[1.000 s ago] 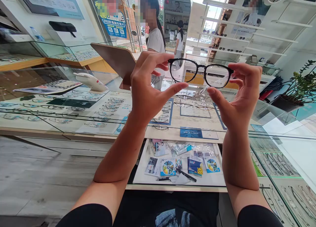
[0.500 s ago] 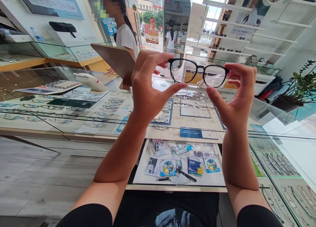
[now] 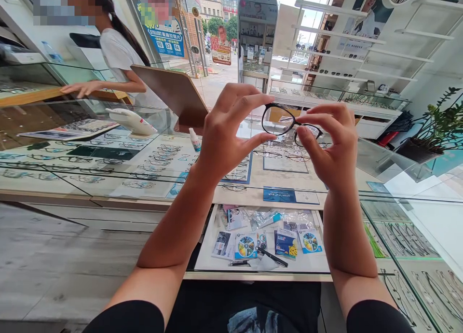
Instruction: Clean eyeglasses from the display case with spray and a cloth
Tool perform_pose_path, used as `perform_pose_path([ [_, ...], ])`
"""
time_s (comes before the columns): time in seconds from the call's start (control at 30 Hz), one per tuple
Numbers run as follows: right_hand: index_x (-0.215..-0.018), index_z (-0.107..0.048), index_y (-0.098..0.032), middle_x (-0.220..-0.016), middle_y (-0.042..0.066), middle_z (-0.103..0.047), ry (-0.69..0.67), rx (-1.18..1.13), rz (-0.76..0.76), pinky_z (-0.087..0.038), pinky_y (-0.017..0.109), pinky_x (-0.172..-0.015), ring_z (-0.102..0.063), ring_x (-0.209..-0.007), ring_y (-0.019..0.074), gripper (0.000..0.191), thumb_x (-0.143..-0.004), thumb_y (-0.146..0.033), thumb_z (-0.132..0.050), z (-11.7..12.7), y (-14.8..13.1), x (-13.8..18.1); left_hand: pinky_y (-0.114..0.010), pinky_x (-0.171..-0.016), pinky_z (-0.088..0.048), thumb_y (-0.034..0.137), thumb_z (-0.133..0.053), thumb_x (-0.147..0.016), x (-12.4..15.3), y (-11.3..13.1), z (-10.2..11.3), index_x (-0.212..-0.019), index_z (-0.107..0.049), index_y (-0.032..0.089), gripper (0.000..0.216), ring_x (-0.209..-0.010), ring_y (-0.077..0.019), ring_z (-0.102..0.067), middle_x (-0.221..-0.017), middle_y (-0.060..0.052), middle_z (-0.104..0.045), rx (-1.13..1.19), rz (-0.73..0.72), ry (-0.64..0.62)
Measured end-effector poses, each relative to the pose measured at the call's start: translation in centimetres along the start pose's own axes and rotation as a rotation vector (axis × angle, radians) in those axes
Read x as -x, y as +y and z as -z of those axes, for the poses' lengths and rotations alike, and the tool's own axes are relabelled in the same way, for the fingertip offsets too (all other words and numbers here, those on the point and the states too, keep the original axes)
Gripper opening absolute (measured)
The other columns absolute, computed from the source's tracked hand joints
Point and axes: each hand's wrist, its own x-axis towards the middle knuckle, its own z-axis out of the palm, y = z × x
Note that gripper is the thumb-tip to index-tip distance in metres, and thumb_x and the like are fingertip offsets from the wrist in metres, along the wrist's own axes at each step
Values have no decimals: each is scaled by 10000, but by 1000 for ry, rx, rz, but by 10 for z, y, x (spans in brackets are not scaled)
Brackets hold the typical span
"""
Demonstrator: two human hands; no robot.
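Observation:
I hold a pair of black-framed glasses up in front of me over the glass display counter. My left hand pinches the left lens rim between thumb and forefinger. My right hand is closed on the right side of the frame, and its fingers hide most of the right lens. The frame is tilted down toward the right. An open drawer with leaflets, packets and a black pen lies below my forearms.
The counter holds several rows of eyeglass frames under glass. A tilted brown mirror back and a small spray bottle stand on it. A person leans on the counter at the far left. Wall shelves and a potted plant are at right.
My hands have come closer together and lowered slightly; the glasses have turned and tilted, and the right hand now covers the right lens. The person behind the counter has walked to the left.

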Motion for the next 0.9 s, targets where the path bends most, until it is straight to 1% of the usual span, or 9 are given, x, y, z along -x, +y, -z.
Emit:
perform_pose_path([
  [0.13,-1093,-848,-342,-1182,62,-742,-86,-43,-60,-501,626,-1163,-688,-1222,336,141,-1080,-388,-715,3,-1,-1,-504,-1141,-650,660,-855,-963,-1,8,6,-1454,-741,375,579,-1364,-347,-717,-1428,-91,-747,37,-7,-62],
  [0.27,-1041,-848,-334,-1147,44,-757,-139,-182,-90,-538,561,-1121,-721,-1180,298,86,-1056,-366,-770,7,-2,-3,-472,-1103,-676,597,-889,-967,-1,13,8,-1437,-749,342,553,-1315,-329,-730,-1412,-88,-762,72,12,-93],
  [0.4,-1014,-861,-339,-1153,31,-767,-181,-316,-140,-546,549,-1139,-730,-1192,285,82,-1035,-395,-804,8,4,-3,-436,-999,-702,523,-933,-950,-1,13,8,-1421,-754,344,534,-1302,-318,-726,-1395,-73,-757,105,43,-112],
  [0.5,-1012,-877,-346,-1168,26,-781,-216,-392,-184,-549,539,-1153,-730,-1215,281,74,-1013,-395,-822,7,10,-3,-412,-869,-703,458,-972,-917,-1,13,6,-1414,-759,326,557,-1223,-301,-745,-1360,-77,-772,111,-18,-99],
  [0.6,-1003,-892,-351,-1178,22,-794,-239,-456,-223,-544,526,-1173,-729,-1234,275,60,-994,-380,-841,5,16,-2,-408,-810,-695,383,-985,-903,-1,14,4,-1422,-760,328,569,-1154,-284,-768,-1346,-76,-774,166,-33,-87],
  [0.7,-992,-902,-350,-1228,21,-810,-266,-528,-253,-522,530,-1209,-728,-1283,278,53,-987,-367,-851,2,21,-2,-413,-825,-706,322,-971,-911,1,15,1,-1445,-755,330,576,-1163,-288,-782,-1363,-86,-762,280,2,-93],
  [0.77,-981,-902,-343,-1280,22,-820,-290,-583,-279,-510,543,-1228,-727,-1320,290,52,-985,-368,-856,0,23,-2,-427,-841,-717,311,-957,-915,1,17,0,-1453,-760,326,573,-1190,-316,-788,-1373,-104,-751,346,42,-110],
  [0.83,-968,-900,-329,-1302,26,-830,-321,-654,-315,-525,540,-1209,-736,-1323,296,68,-989,-374,-853,-1,23,-2,-447,-865,-727,316,-946,-914,2,19,0,-1456,-768,342,572,-1225,-352,-791,-1394,-111,-734,390,107,-135],
  [0.9,-963,-900,-311,-1252,32,-846,-364,-728,-359,-560,514,-1154,-759,-1263,289,100,-1001,-381,-839,-2,23,-2,-464,-894,-732,326,-933,-912,2,22,0,-1459,-768,365,572,-1246,-375,-791,-1410,-108,-723,419,150,-153],
])
